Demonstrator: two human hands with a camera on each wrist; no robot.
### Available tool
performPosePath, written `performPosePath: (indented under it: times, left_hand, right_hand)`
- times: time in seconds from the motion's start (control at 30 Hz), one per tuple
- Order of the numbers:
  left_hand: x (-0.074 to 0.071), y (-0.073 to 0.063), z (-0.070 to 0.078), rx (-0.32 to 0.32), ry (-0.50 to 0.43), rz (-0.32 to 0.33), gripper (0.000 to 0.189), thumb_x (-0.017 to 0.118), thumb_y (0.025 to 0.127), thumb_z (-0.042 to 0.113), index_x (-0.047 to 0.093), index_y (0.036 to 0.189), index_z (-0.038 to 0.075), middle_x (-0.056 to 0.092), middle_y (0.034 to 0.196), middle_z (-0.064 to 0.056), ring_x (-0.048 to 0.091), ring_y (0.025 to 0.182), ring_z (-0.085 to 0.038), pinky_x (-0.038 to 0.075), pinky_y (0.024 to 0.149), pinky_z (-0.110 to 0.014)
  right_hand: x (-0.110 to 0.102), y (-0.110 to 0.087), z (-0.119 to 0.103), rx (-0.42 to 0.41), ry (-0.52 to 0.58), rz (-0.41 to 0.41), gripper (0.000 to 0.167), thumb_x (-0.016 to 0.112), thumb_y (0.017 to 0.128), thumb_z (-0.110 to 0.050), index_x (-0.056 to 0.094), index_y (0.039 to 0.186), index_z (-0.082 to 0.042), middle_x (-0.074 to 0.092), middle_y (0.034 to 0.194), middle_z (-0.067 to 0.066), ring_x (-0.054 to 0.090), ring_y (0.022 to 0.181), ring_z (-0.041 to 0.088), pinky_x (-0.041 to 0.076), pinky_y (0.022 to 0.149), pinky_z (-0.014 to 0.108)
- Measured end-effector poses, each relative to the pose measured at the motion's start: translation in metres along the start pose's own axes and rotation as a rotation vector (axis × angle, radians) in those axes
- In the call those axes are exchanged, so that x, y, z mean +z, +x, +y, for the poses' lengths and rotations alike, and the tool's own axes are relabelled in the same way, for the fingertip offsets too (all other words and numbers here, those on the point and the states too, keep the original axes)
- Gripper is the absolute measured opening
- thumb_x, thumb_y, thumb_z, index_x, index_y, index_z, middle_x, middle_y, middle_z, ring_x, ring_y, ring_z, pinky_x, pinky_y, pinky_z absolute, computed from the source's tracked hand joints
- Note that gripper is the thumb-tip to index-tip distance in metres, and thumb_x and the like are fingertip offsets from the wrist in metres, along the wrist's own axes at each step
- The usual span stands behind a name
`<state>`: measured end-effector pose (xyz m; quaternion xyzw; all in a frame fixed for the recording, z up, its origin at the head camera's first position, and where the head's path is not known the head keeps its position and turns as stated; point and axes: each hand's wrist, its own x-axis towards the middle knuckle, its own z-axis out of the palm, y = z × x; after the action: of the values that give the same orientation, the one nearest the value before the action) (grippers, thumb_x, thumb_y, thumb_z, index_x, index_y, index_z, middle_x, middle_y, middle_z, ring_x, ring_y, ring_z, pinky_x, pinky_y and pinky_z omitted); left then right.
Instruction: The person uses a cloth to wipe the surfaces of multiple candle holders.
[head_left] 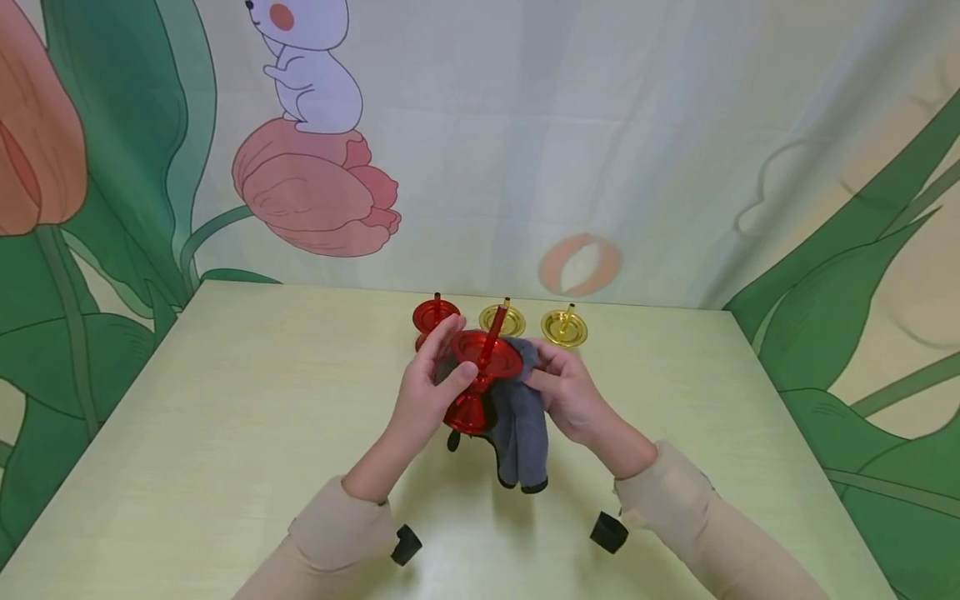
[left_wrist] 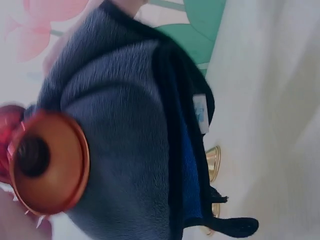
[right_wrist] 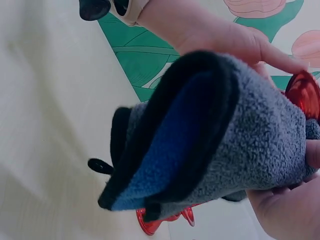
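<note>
The left hand [head_left: 435, 379] has its fingers bent around a red holder [head_left: 470, 412], with the thumb in front, just under the dish, and the other fingers behind the dish's far side. The holder is raised off the worktop [head_left: 262, 417] and tilted, its thin red stick leaning toward the right hand [head_left: 573, 392]. Its base is below the left thumb, and the left wrist view shows the base's round underside with a dark centre.

The right hand pinches a grey cloth [head_left: 521, 425] between thumb and fingers, close to the dish's rim. The cloth passes behind the holder, between the two hands, and hangs in folds below the right hand's fingertips. It has black edging and a blue inner face; a small black loop hangs below the left hand. The left wrist view also shows a white label [left_wrist: 201, 113] at the cloth's edge. Whether the left fingers also grip the cloth, I cannot tell.

Just beyond the left fingertips stands a second red holder [head_left: 429, 317], partly hidden by that hand. Beyond the right hand are two gold holders: one [head_left: 512, 323] behind the raised stick, the other [head_left: 562, 331] straight past the right fingers. Beyond them all hangs a curtain [head_left: 480, 167] printed with flowers.
</note>
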<state>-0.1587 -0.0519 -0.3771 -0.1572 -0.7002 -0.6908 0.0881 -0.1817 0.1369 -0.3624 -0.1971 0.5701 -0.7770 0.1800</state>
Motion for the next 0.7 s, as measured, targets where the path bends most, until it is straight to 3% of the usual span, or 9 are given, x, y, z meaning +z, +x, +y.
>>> performPosePath:
  times: [0.13,0.2,0.27,0.47,0.6,0.7]
  left_hand:
    - [0.006,-0.004,0.002,0.080,0.206,0.161,0.046,0.053,0.088,0.023,0.042,0.131,0.012,0.050,0.127,-0.005,0.049,0.111,-0.019,0.045,0.091,-0.040]
    - [0.008,-0.005,0.004,0.108,0.272,0.179,0.045,0.050,0.090,0.022,0.041,0.132,0.011,0.049,0.128,-0.009,0.050,0.110,-0.021,0.049,0.085,-0.039]
    - [0.009,-0.006,0.006,0.095,0.294,0.167,0.048,0.050,0.090,0.024,0.037,0.135,0.011,0.044,0.132,-0.009,0.048,0.113,-0.022,0.050,0.082,-0.039]
    - [0.008,-0.002,0.011,-0.056,0.256,0.182,0.067,0.069,0.074,0.036,0.039,0.131,0.019,0.049,0.122,-0.001,0.049,0.104,-0.016,0.053,0.076,-0.034]
    - [0.005,0.001,0.009,-0.072,0.189,0.181,0.065,0.073,0.071,0.031,0.042,0.128,0.021,0.057,0.115,-0.003,0.053,0.101,-0.016,0.053,0.075,-0.033]
    - [0.001,0.002,0.005,-0.077,0.108,0.136,0.062,0.073,0.072,0.024,0.043,0.127,0.021,0.057,0.117,-0.003,0.054,0.103,-0.016,0.052,0.078,-0.034]
  right_hand:
    - [0.001,0.001,0.001,0.002,-0.003,0.077,0.035,0.040,0.083,0.012,0.058,0.098,-0.014,0.064,0.088,-0.006,0.060,0.077,0.005,0.052,0.069,0.018]
    - [0.002,0.002,0.002,-0.001,-0.012,0.103,0.034,0.041,0.082,0.012,0.058,0.097,-0.013,0.064,0.087,-0.006,0.060,0.076,0.005,0.051,0.069,0.018]
    - [0.004,0.002,0.002,0.001,-0.040,0.127,0.033,0.042,0.082,0.012,0.057,0.097,-0.013,0.064,0.086,-0.006,0.060,0.075,0.005,0.052,0.069,0.018]
    - [0.009,0.001,0.002,0.011,-0.107,0.150,0.030,0.046,0.081,0.012,0.052,0.103,-0.007,0.064,0.087,-0.007,0.061,0.075,0.007,0.052,0.069,0.020]
    - [0.010,0.001,0.003,0.019,-0.110,0.134,0.030,0.045,0.081,0.012,0.049,0.105,-0.005,0.064,0.089,-0.007,0.060,0.077,0.007,0.052,0.071,0.020]
    - [0.009,0.000,0.004,0.020,-0.103,0.119,0.031,0.044,0.081,0.012,0.049,0.104,-0.008,0.064,0.090,-0.008,0.060,0.077,0.007,0.052,0.070,0.019]
